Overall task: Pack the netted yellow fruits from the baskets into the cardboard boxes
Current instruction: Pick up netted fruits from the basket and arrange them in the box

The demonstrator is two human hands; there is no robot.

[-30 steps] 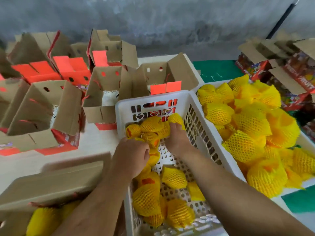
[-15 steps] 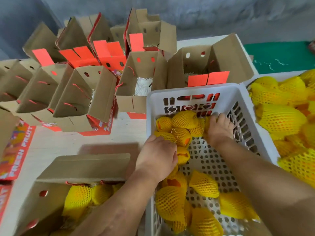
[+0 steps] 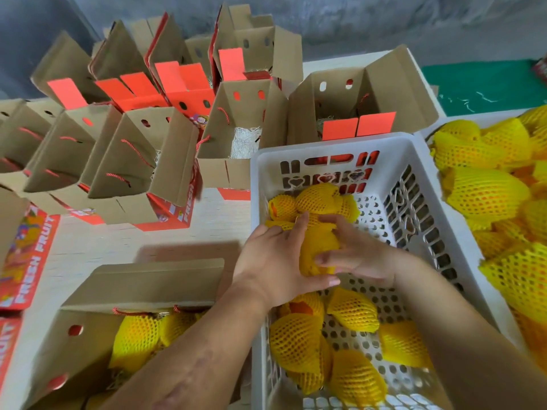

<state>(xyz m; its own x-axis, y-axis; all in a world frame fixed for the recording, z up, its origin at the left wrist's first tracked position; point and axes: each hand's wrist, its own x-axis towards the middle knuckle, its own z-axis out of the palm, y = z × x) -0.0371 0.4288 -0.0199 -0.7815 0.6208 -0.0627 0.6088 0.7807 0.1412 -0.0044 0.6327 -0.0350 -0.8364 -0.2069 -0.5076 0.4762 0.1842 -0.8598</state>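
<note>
Both my hands are over the white plastic basket and hold one netted yellow fruit between them. My left hand grips it from the left, thumb under it. My right hand cups it from the right. More netted fruits lie at the basket's far end and several others at its near end. To the lower left stands an open cardboard box with netted fruits inside.
A second basket on the right is heaped with netted fruits. Several open cardboard boxes with red flaps stand at the back and left; one shows white shredded padding. A green mat lies far right.
My hands came together from separate spots among the far fruits and now hold one fruit, lifted toward the basket's middle. The view has shifted left and down.
</note>
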